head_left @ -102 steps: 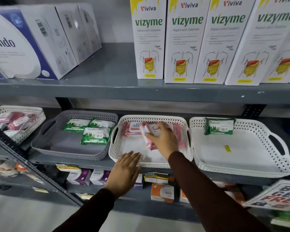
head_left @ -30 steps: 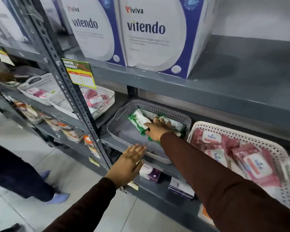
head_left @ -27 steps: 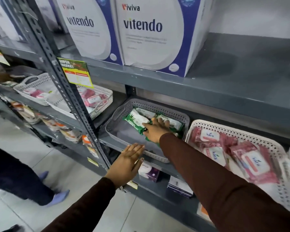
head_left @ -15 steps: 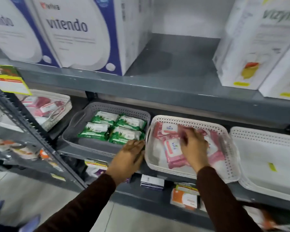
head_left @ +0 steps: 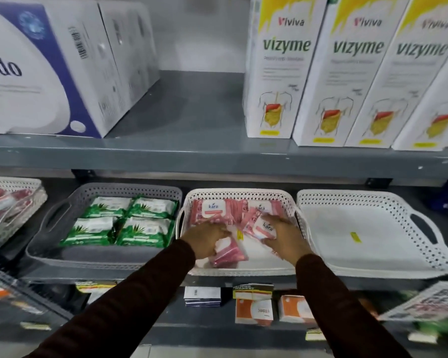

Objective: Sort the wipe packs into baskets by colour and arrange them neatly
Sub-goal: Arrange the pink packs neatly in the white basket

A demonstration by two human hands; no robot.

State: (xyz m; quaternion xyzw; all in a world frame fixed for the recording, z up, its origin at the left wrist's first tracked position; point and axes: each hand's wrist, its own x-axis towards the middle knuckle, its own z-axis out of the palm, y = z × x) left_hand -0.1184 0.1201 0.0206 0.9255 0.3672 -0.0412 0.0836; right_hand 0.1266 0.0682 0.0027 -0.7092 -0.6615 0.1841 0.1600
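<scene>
Both hands now work inside the middle white basket [head_left: 239, 194]. The right hand [head_left: 282, 235] clasps a tilted pink pack [head_left: 263, 226]; the left hand [head_left: 205, 237], fingers curled, presses another pink pack [head_left: 229, 253], having left the grey basket's [head_left: 62, 215] rim. To its left, four green packs [head_left: 119, 224] lie squared: sorting looks complete, tidying remains.

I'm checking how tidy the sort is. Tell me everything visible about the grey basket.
The grey basket looks like plastic, with perforated walls and a cut-out handle at its left end. It sits level on the middle shelf, beside the white basket. Four green packs lie flat in a two-by-two block towards its back; the front floor is bare. No hand touches it.
</scene>
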